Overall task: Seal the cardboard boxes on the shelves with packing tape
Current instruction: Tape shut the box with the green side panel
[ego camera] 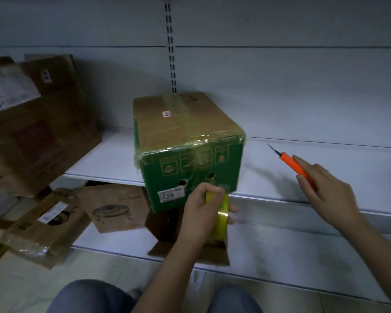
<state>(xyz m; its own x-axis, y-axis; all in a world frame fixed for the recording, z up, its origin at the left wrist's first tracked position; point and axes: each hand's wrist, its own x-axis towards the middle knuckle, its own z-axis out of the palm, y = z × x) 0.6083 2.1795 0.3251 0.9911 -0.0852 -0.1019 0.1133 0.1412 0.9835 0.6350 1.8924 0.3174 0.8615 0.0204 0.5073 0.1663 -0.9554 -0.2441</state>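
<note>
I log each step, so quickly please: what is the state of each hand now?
Left hand: closed, gripping the yellow tape roll.
Right hand: closed, holding the orange utility knife, blade out.

matt cardboard box, glossy yellowish tape, orange plastic knife, smooth shelf.

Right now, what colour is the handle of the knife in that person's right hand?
Bright orange. The utility knife in the right hand shows clearly in the head view, blade extended.

Slotted upright on the grey back panel; blue-trousered knees at the bottom edge
</note>
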